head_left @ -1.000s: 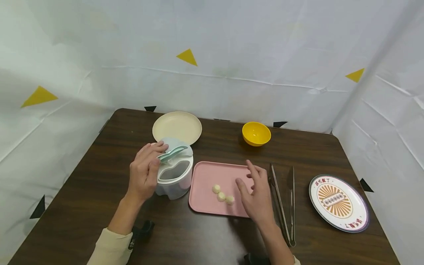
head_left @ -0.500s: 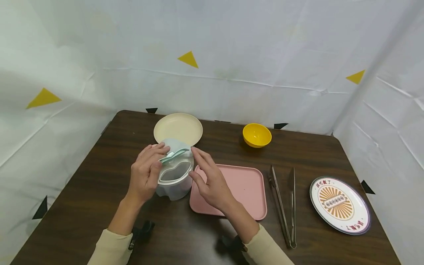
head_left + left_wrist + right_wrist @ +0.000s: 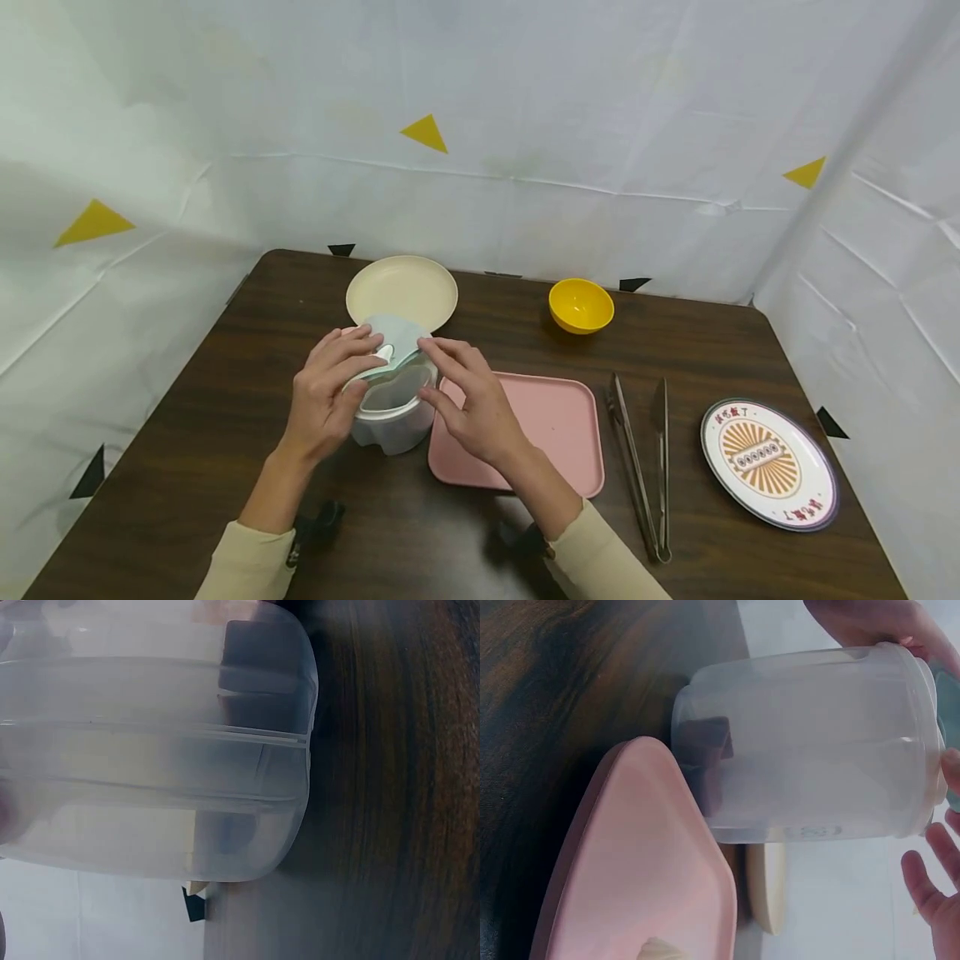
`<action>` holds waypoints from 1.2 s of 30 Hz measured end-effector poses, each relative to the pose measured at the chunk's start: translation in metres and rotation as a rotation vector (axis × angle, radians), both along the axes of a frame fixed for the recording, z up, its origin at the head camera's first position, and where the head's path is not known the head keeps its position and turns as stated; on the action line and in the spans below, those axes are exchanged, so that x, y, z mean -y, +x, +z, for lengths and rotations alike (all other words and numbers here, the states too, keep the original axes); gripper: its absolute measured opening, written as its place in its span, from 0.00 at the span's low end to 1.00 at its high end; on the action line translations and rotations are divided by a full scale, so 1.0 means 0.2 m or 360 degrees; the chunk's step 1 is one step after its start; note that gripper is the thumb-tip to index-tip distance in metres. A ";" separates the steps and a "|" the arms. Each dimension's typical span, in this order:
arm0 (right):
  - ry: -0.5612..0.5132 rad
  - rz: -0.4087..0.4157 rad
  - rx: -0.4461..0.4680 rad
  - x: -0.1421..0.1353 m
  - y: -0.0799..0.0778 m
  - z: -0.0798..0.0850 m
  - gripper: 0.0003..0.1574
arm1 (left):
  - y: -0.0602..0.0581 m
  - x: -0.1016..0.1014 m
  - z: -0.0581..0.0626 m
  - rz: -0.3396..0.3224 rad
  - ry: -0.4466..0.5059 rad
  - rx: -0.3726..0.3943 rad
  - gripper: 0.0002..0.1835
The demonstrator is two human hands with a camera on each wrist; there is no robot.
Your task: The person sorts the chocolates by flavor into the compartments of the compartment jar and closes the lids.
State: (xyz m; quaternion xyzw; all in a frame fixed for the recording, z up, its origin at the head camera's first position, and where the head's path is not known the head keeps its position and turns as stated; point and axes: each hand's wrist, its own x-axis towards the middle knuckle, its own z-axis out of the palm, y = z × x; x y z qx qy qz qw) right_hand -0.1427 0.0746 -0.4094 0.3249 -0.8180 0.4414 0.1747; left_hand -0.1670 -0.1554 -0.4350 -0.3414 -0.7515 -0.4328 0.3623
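A translucent plastic canister (image 3: 390, 433) with a pale green flip lid (image 3: 396, 332) stands left of the pink tray (image 3: 558, 433). The lid's flap is tilted partway down over the opening. My left hand (image 3: 322, 400) has its fingers curved over the flap's left side, thumb beside the rim. On the other side my right hand (image 3: 476, 400) touches the flap's edge with its fingertips, thumb apart from them near the rim. A dark reddish patch shows through the canister wall (image 3: 802, 750) in the right wrist view. One small cream swirled piece (image 3: 660, 949) lies on the tray; my right arm hides that area in the head view.
A cream plate (image 3: 405, 287) lies behind the canister, and a yellow bowl (image 3: 581, 307) stands at the back. Metal tongs (image 3: 633, 467) lie right of the tray, with a patterned plate (image 3: 768, 465) farther right. A white sheet (image 3: 525, 167) encloses the dark wooden table (image 3: 420, 542).
My right hand has moved left from over the tray to the canister's flap. The flap, earlier raised nearly edge-on, has tipped lower toward the opening. My left hand has barely moved.
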 end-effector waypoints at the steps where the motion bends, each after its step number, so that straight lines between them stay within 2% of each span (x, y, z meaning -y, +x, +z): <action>1: -0.0019 0.0001 -0.0005 0.00 0.00 0.00 0.38 | 0.00 0.00 0.00 -0.0005 -0.0001 -0.0005 0.25; 7: -0.0163 0.0008 -0.0013 0.01 0.00 -0.02 0.34 | 0.00 0.00 0.01 0.0001 -0.0001 -0.0007 0.29; 13: -0.0244 -0.0008 -0.0007 0.02 0.01 -0.02 0.30 | 0.00 -0.01 0.01 -0.0003 0.0015 0.0008 0.22; 19: -0.0195 -0.0002 -0.0013 0.01 0.01 -0.04 0.22 | 0.00 -0.01 0.00 0.0007 0.0044 0.0048 0.17; 23: -0.0153 0.0002 -0.0017 0.00 0.01 -0.04 0.22 | 0.00 -0.01 0.00 0.0012 0.0056 0.0058 0.16; 28: -0.0199 0.0050 -0.0035 -0.01 0.01 -0.03 0.23 | 0.01 -0.02 0.00 0.0017 0.0055 0.0064 0.16; 36: -0.0182 0.0033 -0.0058 0.00 0.01 -0.02 0.17 | 0.01 -0.02 0.00 0.0008 0.0057 0.0045 0.16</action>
